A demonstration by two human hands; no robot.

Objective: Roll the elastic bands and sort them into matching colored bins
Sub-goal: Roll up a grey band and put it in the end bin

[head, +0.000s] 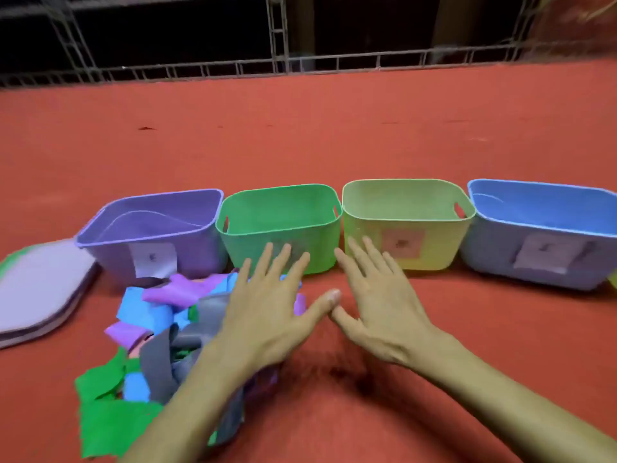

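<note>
**On the red mat, two flat hands over a heap of loose bands**

Nearest the camera, both forearms reached forward. The left hand [267, 305] and the right hand [384, 305] were spread palm down, fingers straight and apart, holding nothing, with the thumb tips almost meeting. The left hand lay over the right edge of the tangled heap of flat elastic bands [157, 342] in green, blue, purple and grey. Whether it pressed on them could not be told. The right hand was over bare red felt-like table covering [334, 135].

The bands looked light, soft and floppy, and probably a little grippy against each other. Pulling one from the middle would likely drag its neighbours, so a loose end at the heap's edge seemed the better place to pinch, such as the purple strip on top.

Left of the heap sat a stack of pale purple plastic lids [40, 289]. Just beyond the fingertips stood four tubs in a row, nearly touching: the purple plastic bin [110, 259], the green plastic bin [283, 208], the yellow-green plastic bin [444, 248] and the blue plastic bin [494, 248]. Nothing stood between heap and bins. Farthest off ran a grey metal railing [277, 61].
</note>
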